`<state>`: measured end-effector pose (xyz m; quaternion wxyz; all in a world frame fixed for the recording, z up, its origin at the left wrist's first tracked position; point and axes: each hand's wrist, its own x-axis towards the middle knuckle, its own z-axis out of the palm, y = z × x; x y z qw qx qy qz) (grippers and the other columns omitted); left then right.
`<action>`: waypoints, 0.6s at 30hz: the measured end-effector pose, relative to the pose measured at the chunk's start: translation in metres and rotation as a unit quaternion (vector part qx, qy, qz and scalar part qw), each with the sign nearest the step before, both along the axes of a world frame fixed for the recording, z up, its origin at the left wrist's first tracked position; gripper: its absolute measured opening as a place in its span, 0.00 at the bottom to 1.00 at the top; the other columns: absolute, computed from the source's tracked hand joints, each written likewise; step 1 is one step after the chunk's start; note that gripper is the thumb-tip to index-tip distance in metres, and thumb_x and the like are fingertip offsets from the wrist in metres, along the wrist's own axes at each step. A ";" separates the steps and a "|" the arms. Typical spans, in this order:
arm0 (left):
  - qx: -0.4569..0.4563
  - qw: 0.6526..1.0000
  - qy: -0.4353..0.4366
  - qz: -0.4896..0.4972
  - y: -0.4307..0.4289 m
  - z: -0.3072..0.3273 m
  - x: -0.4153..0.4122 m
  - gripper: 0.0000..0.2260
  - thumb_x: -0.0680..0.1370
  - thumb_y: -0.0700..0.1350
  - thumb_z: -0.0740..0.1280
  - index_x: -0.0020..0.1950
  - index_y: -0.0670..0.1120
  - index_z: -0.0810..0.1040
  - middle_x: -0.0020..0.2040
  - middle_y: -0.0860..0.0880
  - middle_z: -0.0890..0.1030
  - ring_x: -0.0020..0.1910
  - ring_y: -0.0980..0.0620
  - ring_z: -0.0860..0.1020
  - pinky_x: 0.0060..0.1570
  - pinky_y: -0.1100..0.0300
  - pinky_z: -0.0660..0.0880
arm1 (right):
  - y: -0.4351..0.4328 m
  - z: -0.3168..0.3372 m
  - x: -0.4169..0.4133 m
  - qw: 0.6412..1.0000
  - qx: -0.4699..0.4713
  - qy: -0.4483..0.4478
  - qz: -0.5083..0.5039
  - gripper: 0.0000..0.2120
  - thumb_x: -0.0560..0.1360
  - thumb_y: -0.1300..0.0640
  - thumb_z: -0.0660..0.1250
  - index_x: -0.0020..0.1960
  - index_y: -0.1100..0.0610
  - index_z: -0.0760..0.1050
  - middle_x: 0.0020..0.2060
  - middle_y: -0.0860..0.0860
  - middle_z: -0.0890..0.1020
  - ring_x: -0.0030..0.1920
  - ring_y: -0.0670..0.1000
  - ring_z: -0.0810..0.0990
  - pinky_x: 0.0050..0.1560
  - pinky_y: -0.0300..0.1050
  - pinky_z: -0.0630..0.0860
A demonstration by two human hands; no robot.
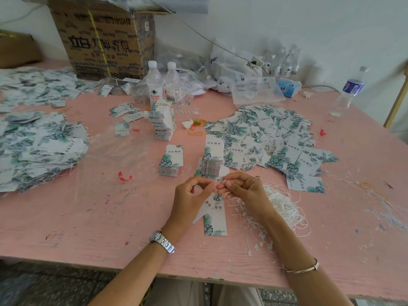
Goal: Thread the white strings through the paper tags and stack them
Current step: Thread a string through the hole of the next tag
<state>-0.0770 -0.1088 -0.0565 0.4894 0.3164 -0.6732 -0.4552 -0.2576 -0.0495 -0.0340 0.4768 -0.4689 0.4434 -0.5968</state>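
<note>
**Two hands meet over a pair of tags**

We see the left hand (192,195), a metal watch (162,241) on its wrist, pinching the top of two paper tags (216,219) between thumb and forefinger. The tags fan out below the pinch, leaf prints facing up, over the near part of the pink counter (88,217). The right hand (242,189), with a thin bracelet (301,268) on its wrist, pinches the end of a white string (223,181) right at the tags' top edge. The fingertips of the two hands nearly touch there. We cannot tell whether the string has entered the hole, because the fingers hide it.

Just to the right of the right hand, a tangled bundle of strings (283,205) lies on the counter, part of it running under that wrist.

Beyond the hands stand two short piles of tags, the right stack (213,161) and the left stack (171,161), close to each other but apart. Farther back a tall stack (163,123) leans slightly in front of two water bottles (154,85). A loose heap (276,138) of tags spreads just right of the right stack, and a second heap (37,146) covers the counter's left side. At the back left a cardboard box (103,40) stands against the wall, and a third bottle (351,91) stands near the far right corner.
</note>
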 end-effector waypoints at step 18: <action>-0.024 0.998 -0.034 -0.036 0.004 0.005 0.000 0.02 0.77 0.43 0.73 0.46 0.51 0.84 0.40 0.57 0.84 0.40 0.61 0.77 0.43 0.74 0.67 | 0.004 0.002 0.004 0.992 -0.027 0.118 -0.039 0.06 0.75 0.59 0.73 0.47 0.61 0.83 0.36 0.62 0.80 0.32 0.52 0.72 0.33 0.41 0.69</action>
